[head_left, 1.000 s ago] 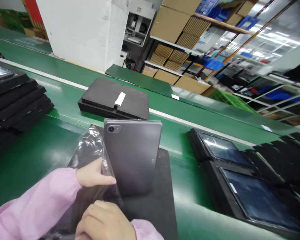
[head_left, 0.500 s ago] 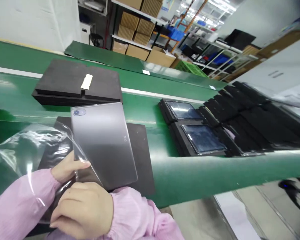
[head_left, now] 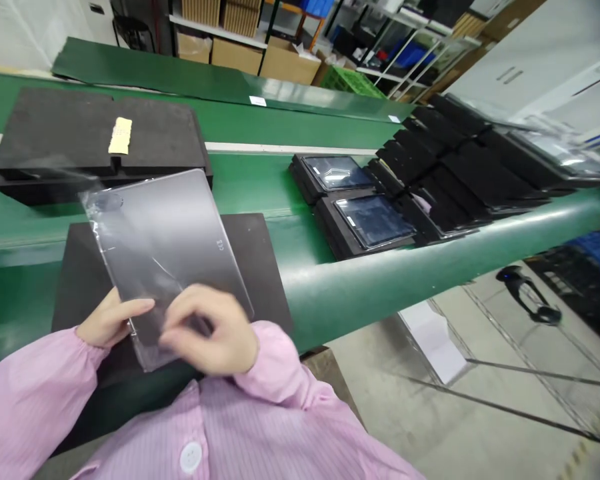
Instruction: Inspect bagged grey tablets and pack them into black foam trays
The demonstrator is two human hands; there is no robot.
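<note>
A grey tablet (head_left: 175, 227), back side up with its camera at the upper left, is tilted over a black foam pad (head_left: 255, 267). Clear plastic film (head_left: 140, 280) lies over its left part and sticks out past the left edge. My left hand (head_left: 113, 320) grips the tablet's lower left edge, thumb on top of the film. Over the tablet's lower part is my right hand (head_left: 213, 330), its fingers curled and smeared by motion. Whether it pinches the film I cannot make out.
Black foam blocks (head_left: 150, 133) with a yellow paper label (head_left: 121, 135) stand behind the tablet. To the right, two screen-up tablets (head_left: 375, 220) rest on foam, beside stacked black foam trays (head_left: 460, 167). The green bench (head_left: 340, 293) ends at the front, above the floor.
The film, which hung loose at the left, now lies across the tablet's back. My right hand has moved from below the tablet up over its lower part. The view has shifted.
</note>
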